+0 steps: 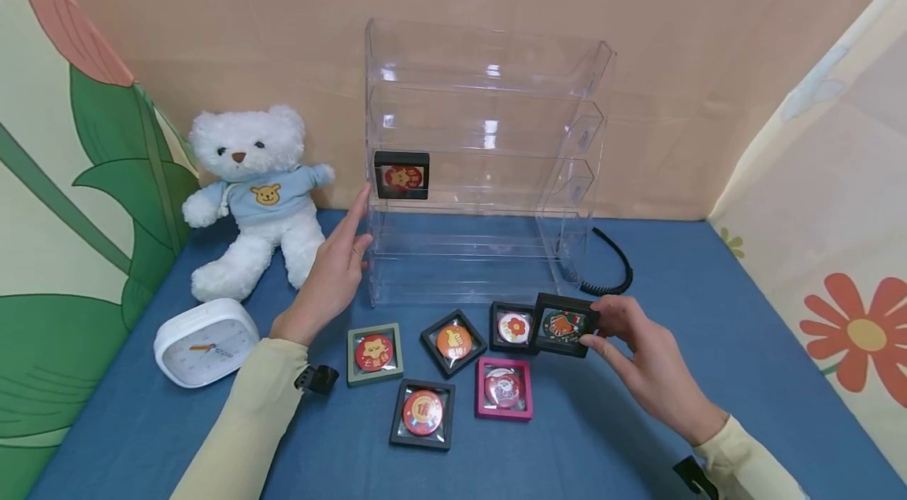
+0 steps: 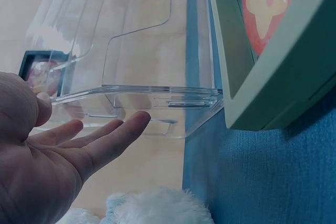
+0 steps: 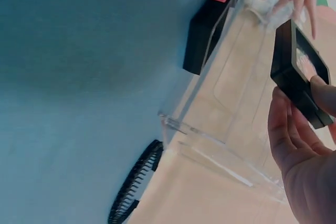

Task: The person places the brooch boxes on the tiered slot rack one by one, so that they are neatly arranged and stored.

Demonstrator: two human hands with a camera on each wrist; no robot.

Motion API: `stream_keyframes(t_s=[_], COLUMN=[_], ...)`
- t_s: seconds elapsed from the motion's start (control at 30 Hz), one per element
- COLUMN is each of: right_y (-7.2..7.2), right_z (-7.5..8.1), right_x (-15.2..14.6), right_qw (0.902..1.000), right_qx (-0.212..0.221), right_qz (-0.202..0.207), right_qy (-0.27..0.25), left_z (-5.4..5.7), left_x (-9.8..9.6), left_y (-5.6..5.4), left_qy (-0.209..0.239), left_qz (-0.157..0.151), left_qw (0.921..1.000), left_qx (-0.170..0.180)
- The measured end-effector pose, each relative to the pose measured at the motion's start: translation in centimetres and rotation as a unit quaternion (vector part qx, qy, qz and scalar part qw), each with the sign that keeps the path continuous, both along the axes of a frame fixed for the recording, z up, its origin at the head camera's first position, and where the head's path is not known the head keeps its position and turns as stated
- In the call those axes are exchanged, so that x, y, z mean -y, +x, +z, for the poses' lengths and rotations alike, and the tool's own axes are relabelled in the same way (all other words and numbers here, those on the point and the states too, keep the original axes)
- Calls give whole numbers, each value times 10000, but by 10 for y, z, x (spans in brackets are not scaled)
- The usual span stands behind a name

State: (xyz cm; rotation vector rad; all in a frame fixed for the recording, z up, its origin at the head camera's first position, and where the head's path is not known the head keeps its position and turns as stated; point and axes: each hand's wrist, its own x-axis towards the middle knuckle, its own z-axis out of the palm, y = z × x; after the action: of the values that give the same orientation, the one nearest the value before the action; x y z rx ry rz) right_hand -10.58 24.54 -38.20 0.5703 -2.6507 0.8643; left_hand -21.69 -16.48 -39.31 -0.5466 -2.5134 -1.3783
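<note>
**A framed badge pinched at its side, with a flat hand beside the rack**

The square black frame with a clear front and a dark green badge (image 1: 563,320) is raised above the blue cloth-covered table (image 1: 340,453). The right hand (image 1: 648,362) pinches its right side between thumb and fingers; a good hold keeps the thumb on the border, off the clear front, and the frame level. In the head view it overlaps the black frame with a white, red-flowered badge (image 1: 513,327), so lateral movement is best made only while well above it.

The left hand (image 1: 329,268), fingers extended and gripping nothing, lies alongside the left wall of the clear plastic tiered rack (image 1: 489,118); contact cannot be told. Any steadying pressure there should be light. On the third tier down, at left, stands a black frame with a red badge (image 1: 401,175). Farther left sits a white plush bear in a blue top (image 1: 255,193).
</note>
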Motion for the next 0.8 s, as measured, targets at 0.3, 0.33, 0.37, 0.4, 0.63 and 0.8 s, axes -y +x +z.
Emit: stream_keyframes(t_s=[0.3, 0.33, 0.37, 0.4, 0.63, 0.8], right_y=[-24, -26, -29, -31, -48, -58], right_z=[1, 1, 2, 3, 11, 13], right_x=[13, 15, 17, 19, 31, 39], right_qw=[9994, 9993, 9992, 9991, 9981, 9976], right_qx=[-147, -153, -165, -179, -326, -364], right_qz=[133, 137, 132, 143, 269, 375], right_qy=[-293, -313, -334, -358, -446, -462], left_z=[0, 0, 0, 0, -1, -2], left_x=[0, 0, 0, 1, 1, 1], left_y=[-1, -1, -1, -1, 0, 0], left_qy=[-4, 4, 17, 25, 12, 25], left_qz=[5, 5, 4, -8, -9, -36], left_qw=[10000, 10000, 10000, 10000, 10000, 10000], left_qx=[-10, 7, 31, 34, -19, -66])
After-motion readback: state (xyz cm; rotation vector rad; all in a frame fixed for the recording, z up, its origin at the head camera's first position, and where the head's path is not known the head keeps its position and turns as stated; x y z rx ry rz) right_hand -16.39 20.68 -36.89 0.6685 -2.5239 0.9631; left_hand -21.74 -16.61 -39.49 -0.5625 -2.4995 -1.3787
